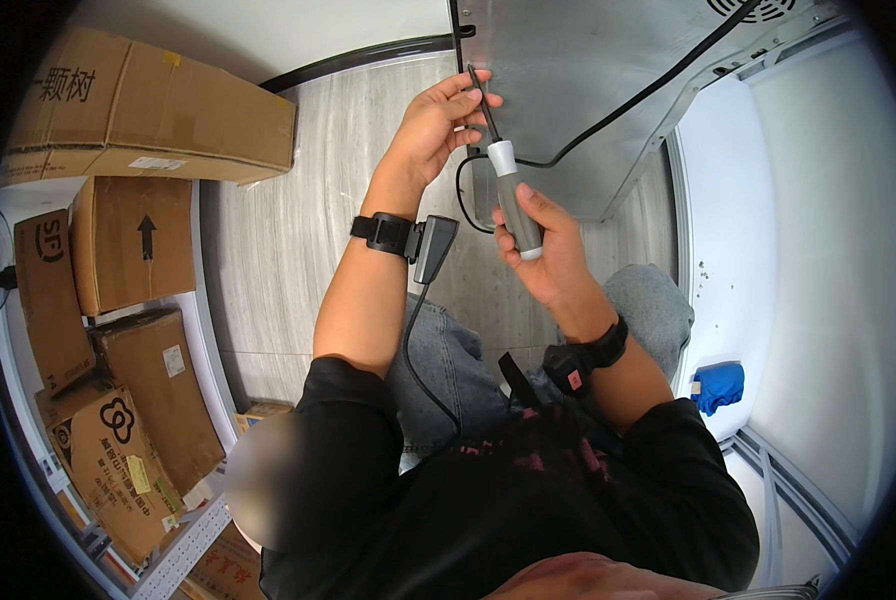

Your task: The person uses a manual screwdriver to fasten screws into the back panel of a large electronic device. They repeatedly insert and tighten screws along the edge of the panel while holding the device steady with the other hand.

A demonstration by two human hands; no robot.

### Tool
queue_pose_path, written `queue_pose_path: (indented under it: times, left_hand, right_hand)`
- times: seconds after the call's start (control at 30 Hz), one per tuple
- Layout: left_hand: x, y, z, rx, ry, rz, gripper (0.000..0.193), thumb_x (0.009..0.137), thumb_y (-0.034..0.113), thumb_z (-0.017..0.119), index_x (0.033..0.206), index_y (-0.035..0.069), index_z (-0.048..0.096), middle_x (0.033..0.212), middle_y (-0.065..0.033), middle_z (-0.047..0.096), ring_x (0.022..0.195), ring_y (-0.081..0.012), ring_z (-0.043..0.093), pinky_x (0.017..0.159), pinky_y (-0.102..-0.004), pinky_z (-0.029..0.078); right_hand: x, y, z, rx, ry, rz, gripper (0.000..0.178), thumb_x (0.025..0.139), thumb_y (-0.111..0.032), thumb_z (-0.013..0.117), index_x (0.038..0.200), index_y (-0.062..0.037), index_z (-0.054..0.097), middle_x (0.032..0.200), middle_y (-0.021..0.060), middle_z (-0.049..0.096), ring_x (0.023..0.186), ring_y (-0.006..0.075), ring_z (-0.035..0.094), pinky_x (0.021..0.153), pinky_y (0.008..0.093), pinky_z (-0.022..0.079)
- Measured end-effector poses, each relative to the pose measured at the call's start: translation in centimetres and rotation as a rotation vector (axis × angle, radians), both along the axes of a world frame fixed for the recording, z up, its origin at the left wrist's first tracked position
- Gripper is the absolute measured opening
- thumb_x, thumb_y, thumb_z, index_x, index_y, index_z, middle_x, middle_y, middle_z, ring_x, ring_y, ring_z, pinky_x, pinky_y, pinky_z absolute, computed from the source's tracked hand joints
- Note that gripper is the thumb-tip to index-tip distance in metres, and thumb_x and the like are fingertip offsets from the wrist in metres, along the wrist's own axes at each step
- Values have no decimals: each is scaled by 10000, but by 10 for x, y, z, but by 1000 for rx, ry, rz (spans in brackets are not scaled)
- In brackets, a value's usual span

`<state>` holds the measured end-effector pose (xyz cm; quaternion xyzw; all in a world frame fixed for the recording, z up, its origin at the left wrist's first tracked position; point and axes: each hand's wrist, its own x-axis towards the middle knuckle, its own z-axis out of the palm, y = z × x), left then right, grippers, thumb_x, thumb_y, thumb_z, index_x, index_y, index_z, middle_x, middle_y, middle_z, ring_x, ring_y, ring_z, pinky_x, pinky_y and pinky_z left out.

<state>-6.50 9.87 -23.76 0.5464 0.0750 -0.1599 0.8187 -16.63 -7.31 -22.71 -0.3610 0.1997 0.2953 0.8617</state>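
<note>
A screwdriver [519, 212] with a grey and white handle and a dark shaft points away from me, its tip by the left edge of a metal appliance housing [548, 70]. My right hand [550, 248] is closed around the handle. Farther forward, my left hand [436, 128] pinches the shaft near its tip between thumb and fingers. Whether a screw sits at the tip is too small to tell. A black cable [608, 128] runs across the housing and loops down beside the screwdriver.
Cardboard boxes [133, 245] fill a shelf at the left, and a long carton [203, 110] stands at the far left. To the right, a blue cloth-like item [718, 387] lies on a white surface [733, 300]. My denim-covered knees [648, 305] are bent below my hands.
</note>
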Motion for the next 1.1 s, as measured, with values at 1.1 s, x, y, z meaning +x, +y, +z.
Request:
queue_pose_path:
  times: [1.1]
  left_hand:
    - [-12, -220, 15, 199, 41, -679, 201, 916, 178, 560, 1023, 14, 604, 882, -67, 635, 770, -134, 615, 635, -248, 510]
  right_hand:
    - [-8, -344, 45, -590, -698, -265, 273, 886, -289, 539, 949, -23, 551, 695, 83, 598, 504, 97, 518, 482, 199, 418]
